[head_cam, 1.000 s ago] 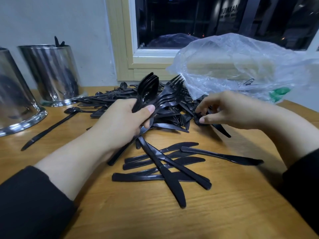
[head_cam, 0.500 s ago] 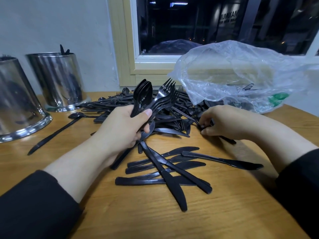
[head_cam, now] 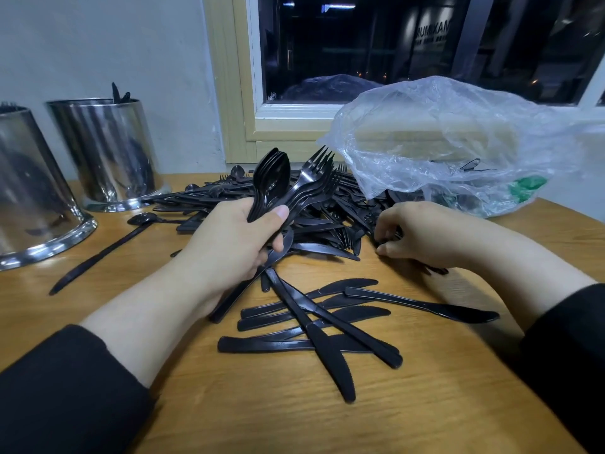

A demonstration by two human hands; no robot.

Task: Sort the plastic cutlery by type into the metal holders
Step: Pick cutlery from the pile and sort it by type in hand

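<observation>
Mirrored, partly legible window lettering [head_cam: 431, 30] above unmarked black cutlery pile [head_cam: 330, 221].

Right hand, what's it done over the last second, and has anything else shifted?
The right hand dropped from pinching a piece above the pile to curling its fingers down into the pile's right edge; what it holds is hidden. The left hand kept its grip on the spoons and forks. The knives, holders and bag stayed put.
</observation>
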